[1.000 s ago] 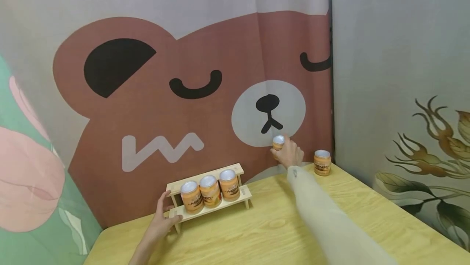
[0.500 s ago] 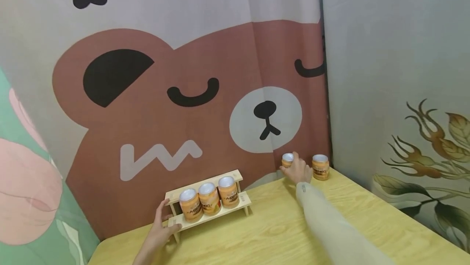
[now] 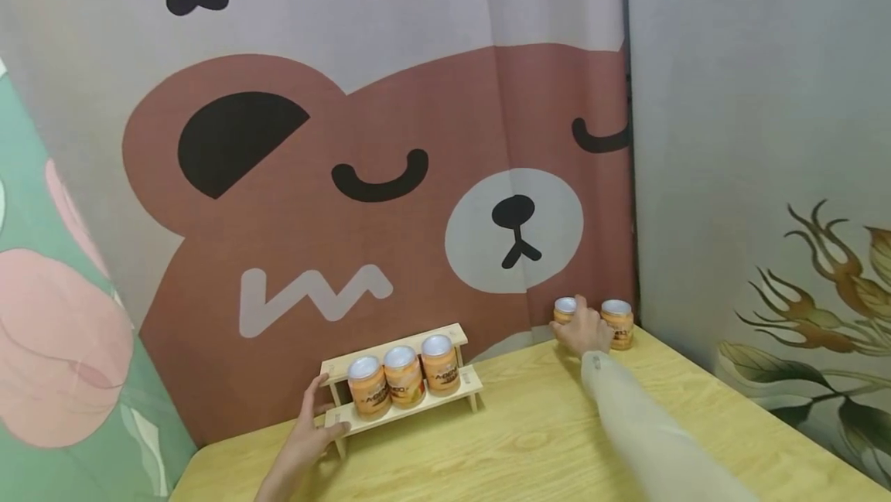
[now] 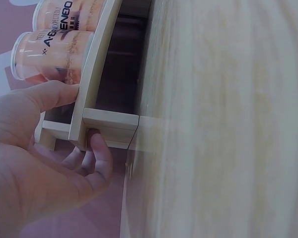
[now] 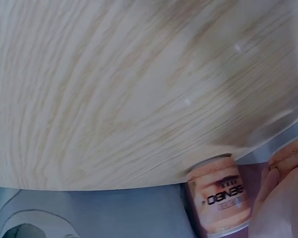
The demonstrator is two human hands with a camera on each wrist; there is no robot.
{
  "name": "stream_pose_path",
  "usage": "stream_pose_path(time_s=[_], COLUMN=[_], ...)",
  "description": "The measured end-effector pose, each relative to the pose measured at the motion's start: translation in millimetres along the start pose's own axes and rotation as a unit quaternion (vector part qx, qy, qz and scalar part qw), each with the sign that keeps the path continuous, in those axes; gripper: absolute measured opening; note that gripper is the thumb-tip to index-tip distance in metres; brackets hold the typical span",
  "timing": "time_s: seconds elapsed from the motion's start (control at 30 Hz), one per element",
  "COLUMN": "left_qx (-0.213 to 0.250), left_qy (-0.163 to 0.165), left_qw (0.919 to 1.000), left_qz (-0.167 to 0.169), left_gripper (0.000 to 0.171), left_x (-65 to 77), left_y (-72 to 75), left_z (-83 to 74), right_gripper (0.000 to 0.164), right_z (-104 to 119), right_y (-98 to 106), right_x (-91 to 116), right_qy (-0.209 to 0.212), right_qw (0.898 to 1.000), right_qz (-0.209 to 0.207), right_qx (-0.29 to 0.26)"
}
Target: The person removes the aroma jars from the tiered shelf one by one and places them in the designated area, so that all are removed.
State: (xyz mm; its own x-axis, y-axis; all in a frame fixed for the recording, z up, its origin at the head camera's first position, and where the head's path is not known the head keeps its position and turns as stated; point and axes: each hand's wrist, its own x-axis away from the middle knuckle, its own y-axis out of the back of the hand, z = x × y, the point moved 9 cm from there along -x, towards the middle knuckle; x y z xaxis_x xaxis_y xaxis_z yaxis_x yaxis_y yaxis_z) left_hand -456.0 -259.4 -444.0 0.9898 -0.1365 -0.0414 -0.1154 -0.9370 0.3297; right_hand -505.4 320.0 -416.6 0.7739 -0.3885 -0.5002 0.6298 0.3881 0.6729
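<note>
My left hand (image 3: pixel 306 431) grips the left end of a two-tier wooden rack (image 3: pixel 470 380). In the left wrist view its thumb lies on the lower shelf and its fingers curl beneath. Three orange cans with pale tops, a left can (image 3: pixel 369 391), a middle can (image 3: pixel 404 380) and a right can (image 3: pixel 441 367), stand on the lower shelf. At the back right of the table, my right hand (image 3: pixel 585 330) holds another orange can (image 3: pixel 565 306), partly hidden by the hand. Close to its right stands one more orange can (image 3: pixel 618 326), which the right wrist view also catches.
The wood-grain table (image 3: pixel 529 425) carries everything. A curtain with a bear print (image 3: pixel 390 247) hangs right behind the rack and the cans. On the right, a grey curtain with a plant print (image 3: pixel 696 177) borders the table edge.
My right hand has carried its can rightward and lowered it to the table's back, beside the standing can. My left hand has kept its grip on the rack. The head view has shifted slightly.
</note>
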Motion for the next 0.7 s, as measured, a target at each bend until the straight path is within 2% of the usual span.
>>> stream_pose_path(time_s=[0.17, 0.3, 0.37, 0.53, 0.7], left_qx=[0.005, 0.007, 0.006, 0.003, 0.018], left_qy=[-0.003, -0.018, -0.015, -0.015, -0.031], left_qw=[1.0, 0.9998, 0.9998, 0.9998, 0.9992], left_qz=[-0.005, -0.011, -0.01, -0.012, -0.015], left_gripper=[0.104, 0.103, 0.103, 0.103, 0.103], left_x=[0.5, 1.6, 2.1, 3.5, 0.6], left_y=[-0.2, 1.5, 1.6, 1.8, -0.3], left_z=[0.2, -2.3, -1.2, 0.3, -3.3], right_gripper=[0.086, 0.085, 0.083, 0.079, 0.076], right_z=[-13, -24, -27, -28, -25], right_y=[5, 2, 1, 2, 5], right_x=[-3, 0, 3, 7, 4], right_qy=[-0.003, -0.007, -0.006, 0.011, 0.023], right_qw=[1.0, 1.0, 1.0, 1.0, 0.999], right_qz=[0.004, 0.003, 0.0, -0.011, -0.019], right_qx=[0.005, 0.009, 0.009, 0.011, 0.021])
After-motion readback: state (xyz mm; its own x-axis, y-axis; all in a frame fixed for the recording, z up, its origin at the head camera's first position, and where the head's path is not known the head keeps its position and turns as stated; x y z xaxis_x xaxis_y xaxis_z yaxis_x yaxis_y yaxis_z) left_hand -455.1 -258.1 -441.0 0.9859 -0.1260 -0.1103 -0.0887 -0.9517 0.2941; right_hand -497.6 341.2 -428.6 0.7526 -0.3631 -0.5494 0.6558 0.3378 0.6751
